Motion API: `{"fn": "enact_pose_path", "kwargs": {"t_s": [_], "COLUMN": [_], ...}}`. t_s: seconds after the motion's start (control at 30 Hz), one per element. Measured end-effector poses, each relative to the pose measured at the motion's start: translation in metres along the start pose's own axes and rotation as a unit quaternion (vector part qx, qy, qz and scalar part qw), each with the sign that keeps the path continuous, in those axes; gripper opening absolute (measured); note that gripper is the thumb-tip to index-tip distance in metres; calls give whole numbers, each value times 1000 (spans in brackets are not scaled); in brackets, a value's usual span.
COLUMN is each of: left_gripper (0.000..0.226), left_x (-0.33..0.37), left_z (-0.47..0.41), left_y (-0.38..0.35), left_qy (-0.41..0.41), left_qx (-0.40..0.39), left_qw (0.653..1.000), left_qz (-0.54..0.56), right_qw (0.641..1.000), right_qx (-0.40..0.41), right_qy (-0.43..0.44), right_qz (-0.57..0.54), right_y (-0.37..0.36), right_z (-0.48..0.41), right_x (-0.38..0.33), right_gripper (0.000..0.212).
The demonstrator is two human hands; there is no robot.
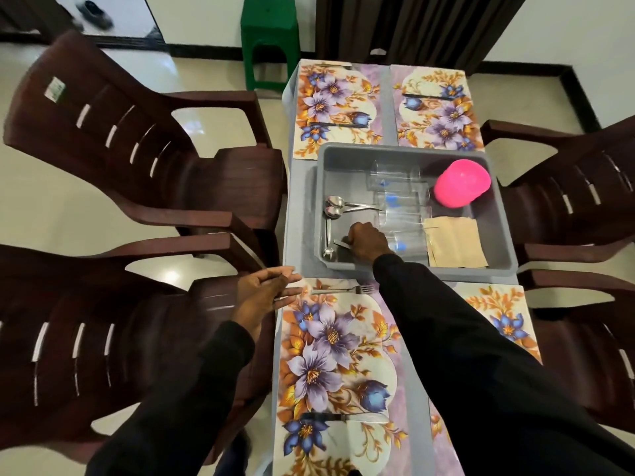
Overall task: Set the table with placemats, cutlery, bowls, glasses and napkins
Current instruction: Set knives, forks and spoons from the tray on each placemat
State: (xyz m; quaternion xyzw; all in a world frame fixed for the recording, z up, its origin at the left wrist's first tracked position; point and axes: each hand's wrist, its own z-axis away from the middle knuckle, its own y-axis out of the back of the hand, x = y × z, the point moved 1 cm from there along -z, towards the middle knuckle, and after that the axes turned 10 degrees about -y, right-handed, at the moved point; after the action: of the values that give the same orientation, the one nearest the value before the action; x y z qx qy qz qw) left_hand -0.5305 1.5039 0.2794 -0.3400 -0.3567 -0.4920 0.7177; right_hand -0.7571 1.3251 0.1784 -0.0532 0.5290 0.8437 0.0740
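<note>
Starting left: two brown plastic chairs, far one [137, 139] and near one [103, 331], pushed up to the grey surface [298, 218]. Left hand [263, 297] hovers over the near chair's arm at the surface edge, fingers straight and spread, holding nothing, tips just beside the fork [343, 289] handle; contact unclear. Green stool [269, 39] on the floor beyond the surface. Near-left placemat [336, 355], floral, has the fork lying along its far edge and a knife [343, 417] across its near part. Far-left placemat [336, 97] carries a dark-handled knife [340, 124]. Grey tub [405, 149] sits mid-surface between the far and near mats. Inside at its left: spoons [335, 207], bowls up. Right hand [367, 240] reaches into the tub's near-left corner, fingers curled round a flat metal cutlery piece [340, 243]; which kind, cannot tell. Clear glasses [395, 180] lie on their sides in the tub's middle. Tan napkins [453, 242] stacked flat in the near-right corner. Pink bowl [460, 182] upside down, tilted against the far-right wall. Far-right placemat [443, 121] with a knife [429, 96]. Near-right placemat [498, 314], partly hidden by the right sleeve. Two more brown chairs on the right, far [567, 194] and near [601, 338].
</note>
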Motion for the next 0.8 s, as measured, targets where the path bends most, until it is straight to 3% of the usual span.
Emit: {"fn": "enact_pose_path", "kwargs": {"t_s": [0.17, 0.23, 0.33, 0.4, 0.47, 0.57, 0.63, 0.8], "left_gripper": [21, 21, 19, 20, 21, 26, 36, 35], "left_x": [0, 0, 1, 2, 2, 0, 2, 6], "left_z": [-9, -11, -15, -18, -21, -27, -31, -38], "left_y": [-15, -20, -26, -32, -40, -55, -67, -90], "left_qy": [7, 8, 12, 20, 29, 36, 32, 3], "left_qx": [-5, -9, -12, -13, -15, -19, -23, -7], "left_qw": [1000, 1000, 1000, 999, 998, 994, 990, 976], "left_qz": [1, 1, 17, 36, 58, 106, 138, 218], "right_qw": [998, 996, 977, 950, 907, 786, 722, 667], "right_qx": [-25, -26, 19, 69, 88, 61, 8, -124], "right_qy": [39, 43, 17, -14, -40, -83, -100, -127], "right_qz": [-35, -74, -214, -303, -409, -610, -685, -723], "right_y": [-6, -3, 15, 32, 47, 61, 65, 53], "right_z": [-3, -7, -6, 2, 17, 49, 76, 124], "right_x": [8, 10, 12, 17, 23, 28, 23, 5], "right_gripper": [8, 11, 19, 14, 3, 12, 22, 21]}}
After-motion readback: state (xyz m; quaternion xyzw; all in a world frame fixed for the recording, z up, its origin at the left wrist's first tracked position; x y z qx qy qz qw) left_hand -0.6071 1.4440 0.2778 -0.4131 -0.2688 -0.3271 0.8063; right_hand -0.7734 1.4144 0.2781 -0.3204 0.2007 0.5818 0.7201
